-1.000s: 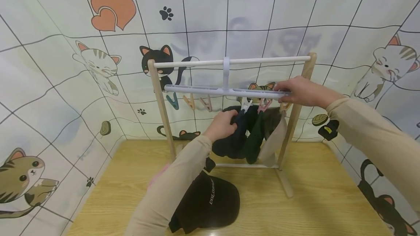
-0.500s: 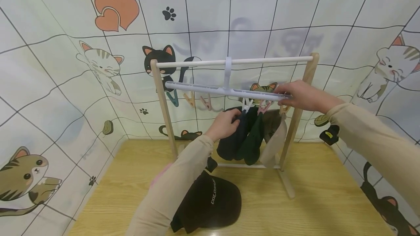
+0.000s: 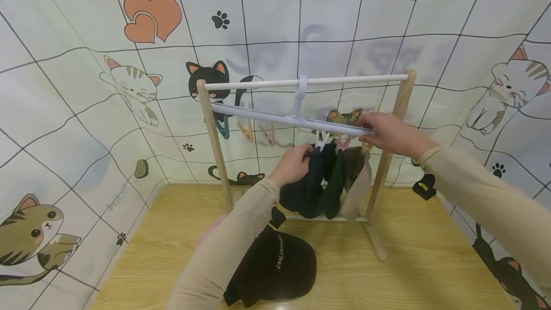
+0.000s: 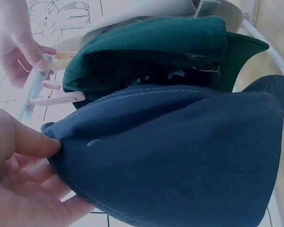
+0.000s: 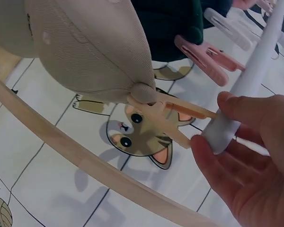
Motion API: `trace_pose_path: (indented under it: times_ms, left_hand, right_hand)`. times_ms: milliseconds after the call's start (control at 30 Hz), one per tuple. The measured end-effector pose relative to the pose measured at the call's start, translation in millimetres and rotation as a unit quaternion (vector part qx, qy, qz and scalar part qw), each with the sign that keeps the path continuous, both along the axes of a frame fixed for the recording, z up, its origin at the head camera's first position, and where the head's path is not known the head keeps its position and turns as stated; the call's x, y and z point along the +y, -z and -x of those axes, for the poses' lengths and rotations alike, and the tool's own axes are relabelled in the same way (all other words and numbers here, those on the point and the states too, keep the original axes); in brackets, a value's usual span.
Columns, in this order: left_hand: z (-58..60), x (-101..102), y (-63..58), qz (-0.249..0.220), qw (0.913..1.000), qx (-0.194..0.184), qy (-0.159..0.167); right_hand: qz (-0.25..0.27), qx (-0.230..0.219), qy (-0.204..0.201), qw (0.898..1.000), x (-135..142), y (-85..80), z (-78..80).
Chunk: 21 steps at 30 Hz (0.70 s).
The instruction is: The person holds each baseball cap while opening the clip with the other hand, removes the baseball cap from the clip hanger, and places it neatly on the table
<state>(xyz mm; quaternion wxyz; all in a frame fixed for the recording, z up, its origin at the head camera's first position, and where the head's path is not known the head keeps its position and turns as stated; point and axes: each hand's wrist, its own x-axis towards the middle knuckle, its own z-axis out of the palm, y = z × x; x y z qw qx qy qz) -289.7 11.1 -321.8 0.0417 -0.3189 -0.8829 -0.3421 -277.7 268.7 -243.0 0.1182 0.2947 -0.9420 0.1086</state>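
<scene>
A navy cap (image 4: 175, 156) hangs by a white clothespin (image 3: 322, 139), its crown edge pinched between the thumb and fingers of my left hand (image 3: 292, 165). Beside it hang a dark green cap (image 4: 146, 52) on a pink clothespin (image 5: 202, 59) and a beige cap (image 5: 90, 47) on a yellowish clothespin (image 5: 163, 118). Farther right, my right hand (image 3: 392, 134) holds the end of the pale lilac clip hanger (image 3: 258, 115) with curled fingers. The hanger's hook sits over the rack's white top rail (image 3: 353, 80), and its bar slopes down to the right.
Several unused clothespins, among them a teal clothespin (image 3: 223, 127), dangle from the hanger's left half. A black cap (image 3: 280, 267) lies on the wooden table (image 3: 413, 252) in front of the rack. Something pink (image 3: 211, 230) shows partly behind my left forearm. A cat-print sheet (image 3: 267, 13) backs everything.
The hanger's right end has dipped and its left end has risen, with my right hand moving slightly down and left. My left hand stays at the navy cap.
</scene>
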Motion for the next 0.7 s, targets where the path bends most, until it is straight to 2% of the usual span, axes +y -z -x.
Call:
trace_pose_path:
  times_ms: [100, 200, 300, 567, 700]
  left_hand:
    - [0.3, 1, 1.9, -0.005, 1.0, 0.004, -0.001]
    - [1.1, 2, 3.8, -0.009, 0.9999, 0.003, -0.004]
    - [2.2, 5, 5.0, -0.013, 0.9999, 0.001, -0.011]
    - [2.6, 11, 6.4, -0.028, 0.9992, 0.004, -0.027]
    - [1.2, 12, 6.9, -0.034, 0.999, 0.005, -0.027]
  right_hand:
    - [-0.015, 0.05, 0.027, 0.998, -1, 9.6, -2.9]
    - [-0.047, 0.125, 0.044, 0.99, -3, 19.0, -5.1]
    - [-0.063, 0.172, 0.049, 0.982, -8, 26.6, -5.3]
    - [-0.07, 0.202, 0.037, 0.976, -25, 42.8, -3.5]
    - [-0.093, 0.233, 0.016, 0.968, -34, 52.0, -2.7]
